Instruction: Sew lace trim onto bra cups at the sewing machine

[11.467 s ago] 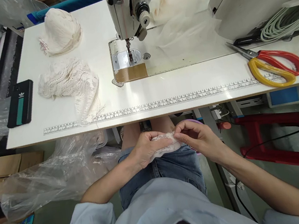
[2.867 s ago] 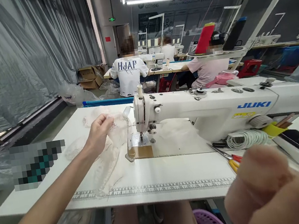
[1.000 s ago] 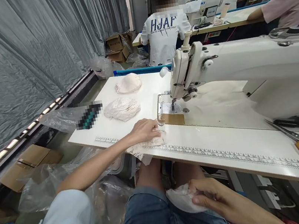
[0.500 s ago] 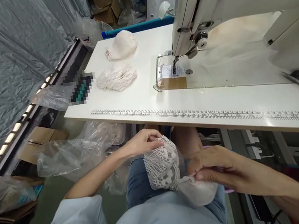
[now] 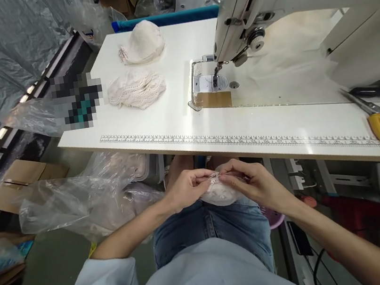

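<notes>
On my feed I register glare on the table point(image 5: 179, 121) at twelve o'clock, dim floor point(image 5: 62, 276) at eight, pixelated patch point(image 5: 81, 108) at ten.

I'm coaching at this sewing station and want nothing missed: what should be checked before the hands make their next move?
1. Left hand gripping the white lace piece: ok, pinched between thumb and fingers.
2. Right hand on the same piece: ok, pinching it close to the left hand.
3. That piece's edges lined up: cannot tell, fingers cover much of them.
4. Scissors away from both hands: ok, lying on the table's right side.
5. Presser foot fully lowered: cannot tell, too small to judge.
</notes>
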`<state>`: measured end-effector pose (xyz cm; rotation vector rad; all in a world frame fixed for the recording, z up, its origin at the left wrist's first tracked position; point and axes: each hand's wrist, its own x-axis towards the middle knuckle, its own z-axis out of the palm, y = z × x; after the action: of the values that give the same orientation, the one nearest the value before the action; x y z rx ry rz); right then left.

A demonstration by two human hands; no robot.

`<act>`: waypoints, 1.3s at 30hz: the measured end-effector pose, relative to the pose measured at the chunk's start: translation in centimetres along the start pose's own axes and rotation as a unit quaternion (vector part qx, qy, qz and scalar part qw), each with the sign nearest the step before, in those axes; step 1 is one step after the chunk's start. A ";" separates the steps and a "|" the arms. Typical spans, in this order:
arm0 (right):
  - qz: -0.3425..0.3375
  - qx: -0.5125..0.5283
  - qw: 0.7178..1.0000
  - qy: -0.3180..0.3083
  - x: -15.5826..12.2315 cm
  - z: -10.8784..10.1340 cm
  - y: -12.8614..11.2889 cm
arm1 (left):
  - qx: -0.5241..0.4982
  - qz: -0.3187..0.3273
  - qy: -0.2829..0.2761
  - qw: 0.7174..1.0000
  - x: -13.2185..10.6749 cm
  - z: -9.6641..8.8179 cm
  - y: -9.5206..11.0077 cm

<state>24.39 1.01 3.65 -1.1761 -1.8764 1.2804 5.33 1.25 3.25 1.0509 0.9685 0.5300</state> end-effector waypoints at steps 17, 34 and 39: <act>-0.025 -0.046 0.998 -0.047 0.9 0.3 0.8 | 0.025 -0.026 0.041 0.998 -0.7 -0.6 0.3; -0.086 -0.057 0.988 -0.117 1.1 -0.6 2.0 | 0.069 -0.051 0.011 0.996 -0.8 -2.1 -0.2; -0.025 -0.024 0.975 -0.219 2.9 -0.1 2.5 | 0.138 -0.034 0.029 0.989 -0.9 -2.4 -0.1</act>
<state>24.03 4.09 1.35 -0.9126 -2.2410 1.5707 2.75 1.68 3.18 1.2497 1.1491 0.3774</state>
